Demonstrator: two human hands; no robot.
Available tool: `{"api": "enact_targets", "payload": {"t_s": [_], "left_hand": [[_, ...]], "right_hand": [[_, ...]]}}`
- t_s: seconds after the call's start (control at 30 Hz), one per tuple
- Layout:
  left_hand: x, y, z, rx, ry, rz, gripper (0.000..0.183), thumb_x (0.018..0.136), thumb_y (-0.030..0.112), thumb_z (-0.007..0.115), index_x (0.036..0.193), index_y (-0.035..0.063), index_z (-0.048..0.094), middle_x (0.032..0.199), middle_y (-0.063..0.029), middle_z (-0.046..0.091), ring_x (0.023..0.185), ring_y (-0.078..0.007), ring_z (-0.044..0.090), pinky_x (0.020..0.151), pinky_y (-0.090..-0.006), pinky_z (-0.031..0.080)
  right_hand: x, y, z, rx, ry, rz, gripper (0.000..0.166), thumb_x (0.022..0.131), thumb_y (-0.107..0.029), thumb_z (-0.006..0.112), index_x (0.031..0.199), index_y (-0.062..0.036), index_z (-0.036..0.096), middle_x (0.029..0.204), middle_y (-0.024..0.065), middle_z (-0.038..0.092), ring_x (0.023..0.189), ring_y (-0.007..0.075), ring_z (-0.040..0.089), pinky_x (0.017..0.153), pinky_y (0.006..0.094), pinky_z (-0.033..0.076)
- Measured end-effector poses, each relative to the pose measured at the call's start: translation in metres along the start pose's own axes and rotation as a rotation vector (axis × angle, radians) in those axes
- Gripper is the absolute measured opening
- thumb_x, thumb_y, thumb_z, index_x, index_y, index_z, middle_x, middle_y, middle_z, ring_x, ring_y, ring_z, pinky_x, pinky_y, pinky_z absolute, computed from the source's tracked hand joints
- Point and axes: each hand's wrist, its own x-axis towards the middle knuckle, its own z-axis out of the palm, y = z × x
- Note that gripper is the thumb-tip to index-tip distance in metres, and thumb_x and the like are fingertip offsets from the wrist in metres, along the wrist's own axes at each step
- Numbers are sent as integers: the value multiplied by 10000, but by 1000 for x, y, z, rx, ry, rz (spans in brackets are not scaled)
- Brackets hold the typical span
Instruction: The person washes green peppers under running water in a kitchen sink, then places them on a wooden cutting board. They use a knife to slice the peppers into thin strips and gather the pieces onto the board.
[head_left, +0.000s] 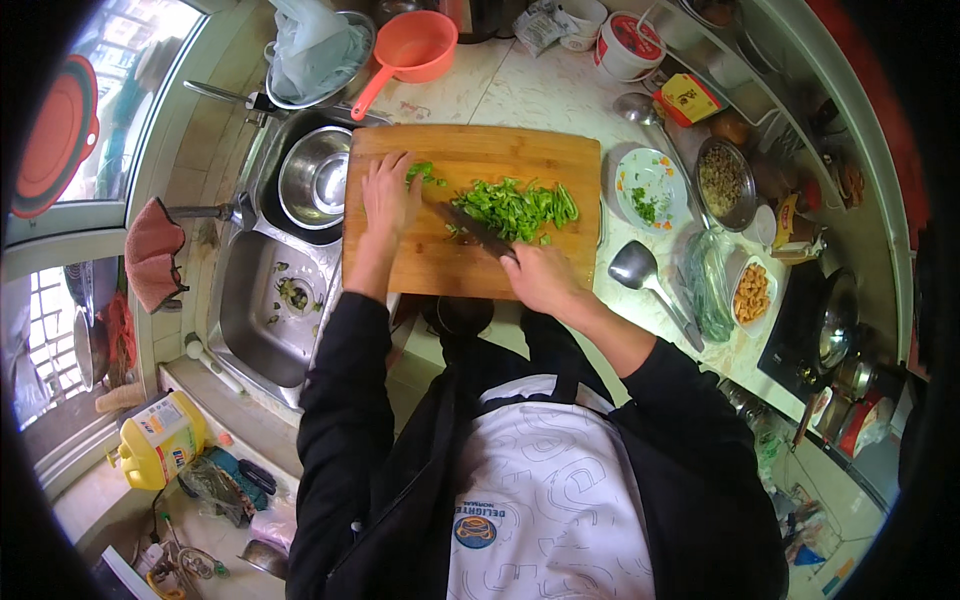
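Observation:
On a wooden cutting board (480, 274) lies a heap of chopped green vegetable (517, 204), perhaps green pepper. My right hand (541, 276) grips the handle of a kitchen knife (484, 231); its dark blade points up and left, along the heap's left edge. My left hand (390, 191) is at the board's left side, back up, with fingers towards the far edge. A few green pieces (426, 174) lie right beside its fingers. Whether anything is held beneath the left palm is hidden.
Left of the board is a steel sink (232, 300) with a metal bowl (292, 180) and scraps at the drain. A red dipper (416, 49) stands behind. At right are a plate with chopped greens (651, 191), a spatula (637, 266) and a bowl of brown pieces (752, 292).

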Motion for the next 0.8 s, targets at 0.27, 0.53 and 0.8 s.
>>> {"api": "enact_targets", "payload": {"t_s": [0.27, 0.53, 0.8], "left_hand": [[31, -5, -13, -112, -338, 38, 324, 793, 154, 722, 1116, 134, 718, 1083, -95, 705, 1097, -297, 614, 894, -460, 471], [-92, 51, -24, -195, -247, 140, 463, 724, 136, 786, 1166, 87, 658, 1039, -85, 699, 975, -294, 613, 807, -417, 474], [-117, 56, -13, -267, -52, 245, 313, 731, 93, 757, 1038, 87, 698, 1069, -48, 659, 948, -249, 611, 795, -383, 457]], "right_hand": [[17, 17, 29, 42, 13, 2, 305, 980, -302, 520, 1032, -29, 646, 911, 240, 693, 857, 441, 669, 769, 547, 527], [3, 31, 25, -44, 66, 23, 285, 970, -300, 529, 1023, -32, 608, 870, 234, 690, 840, 442, 666, 752, 560, 520], [-5, 11, 13, -114, 92, -140, 273, 985, -291, 519, 990, -29, 595, 880, 234, 687, 795, 448, 663, 710, 555, 519]]}}
